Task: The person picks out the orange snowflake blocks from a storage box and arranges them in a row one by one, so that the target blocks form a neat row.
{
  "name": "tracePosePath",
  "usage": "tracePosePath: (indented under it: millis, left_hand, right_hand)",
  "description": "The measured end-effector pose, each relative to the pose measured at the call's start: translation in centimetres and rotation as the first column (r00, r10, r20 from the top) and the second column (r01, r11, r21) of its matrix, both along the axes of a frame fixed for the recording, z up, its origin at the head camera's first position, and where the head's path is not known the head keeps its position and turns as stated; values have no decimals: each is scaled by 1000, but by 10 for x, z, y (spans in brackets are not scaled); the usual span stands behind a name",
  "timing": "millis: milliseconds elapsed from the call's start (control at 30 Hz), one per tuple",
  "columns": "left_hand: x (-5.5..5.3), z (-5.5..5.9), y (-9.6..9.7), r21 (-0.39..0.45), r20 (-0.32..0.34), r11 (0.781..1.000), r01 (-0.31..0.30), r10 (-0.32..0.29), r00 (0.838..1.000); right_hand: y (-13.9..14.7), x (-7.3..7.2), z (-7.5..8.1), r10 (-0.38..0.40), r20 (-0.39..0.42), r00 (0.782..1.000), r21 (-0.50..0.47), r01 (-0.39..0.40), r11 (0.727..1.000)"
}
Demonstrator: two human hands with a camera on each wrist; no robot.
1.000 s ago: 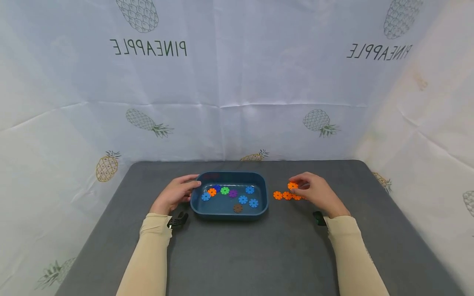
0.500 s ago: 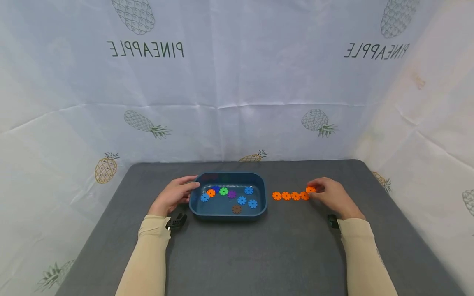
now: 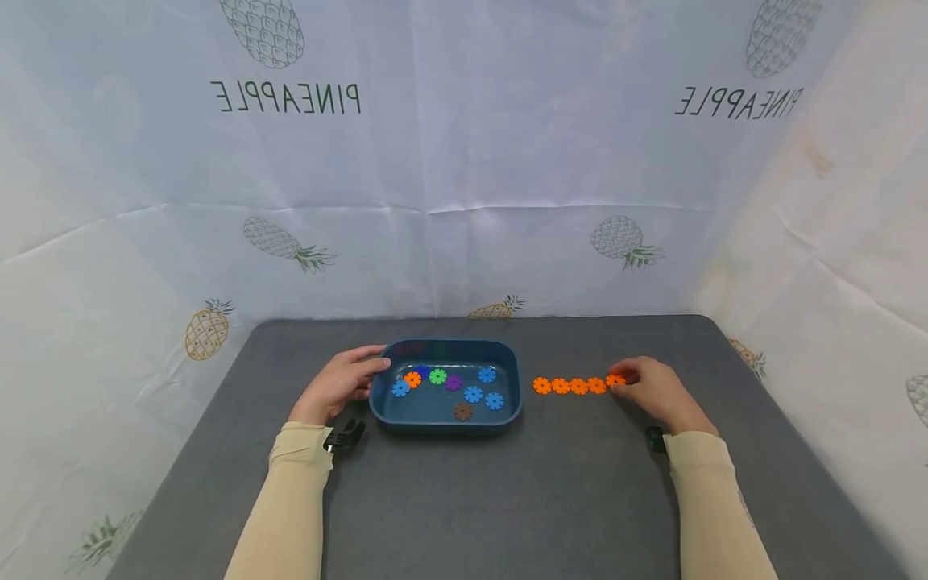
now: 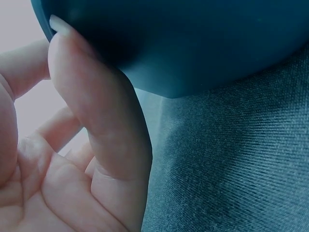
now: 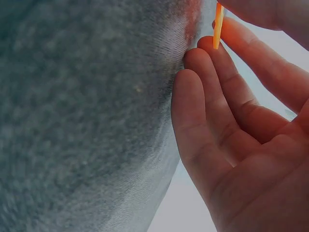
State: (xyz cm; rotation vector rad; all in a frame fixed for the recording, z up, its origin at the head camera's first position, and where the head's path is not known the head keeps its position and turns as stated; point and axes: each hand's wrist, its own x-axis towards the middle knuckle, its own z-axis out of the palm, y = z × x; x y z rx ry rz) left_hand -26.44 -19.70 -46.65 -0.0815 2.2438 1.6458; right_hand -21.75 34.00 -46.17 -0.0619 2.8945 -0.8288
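My left hand (image 3: 339, 388) grips the left rim of a dark blue rectangular tray (image 3: 445, 428), thumb on the rim. In the left wrist view the thumb lies against the tray wall (image 4: 193, 53). Several flower-shaped plastic discs lie inside: light blue ones (image 3: 473, 394), a green one (image 3: 438, 376), a purple one (image 3: 453, 382), a brown one (image 3: 463, 412) and an orange one (image 3: 412, 379). Right of the tray, my right hand (image 3: 658, 393) pinches an orange notched disc (image 3: 615, 380) at the right end of a row of orange discs (image 3: 577, 387). The right wrist view shows it edge-on.
A grey table (image 3: 507, 499) carries everything. White cloth (image 3: 464, 258) printed with pineapples hangs behind and at both sides. A dark wrist strap (image 3: 344, 436) is on the left wrist, and a dark device (image 3: 656, 439) is at the right one.
My right hand has moved right along the orange row with the orange disc, then lowered it to the row's right end. The left hand stays on the tray rim.
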Motion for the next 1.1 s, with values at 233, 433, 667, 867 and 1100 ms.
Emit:
tracePosePath:
  millis: [233,433,667,867,1100]
  left_hand:
    - [1,2,0,-10,-13,1000,1,-1,1000]
    - [0,0,0,-10,-2,1000,-5,5,1000]
    - [-1,1,-1,-5,-9,1000,5,-5,1000]
    - [0,2,-2,-2,-2,1000,-1,1,1000]
    - [-1,2,0,12,-8,1000,3,-3,1000]
  right_hand:
    - [1,-4,-3,5,5,1000,8,-5,1000]
    - [1,-4,-3,11,2,1000,14,-11,1000]
    - [2,-5,-6,13,6,1000,12,-14,1000]
    - [1,-4,-2,19,16,1000,13,-19,1000]
    - [-9,-1,11,37,-20,999,17,-37,999]
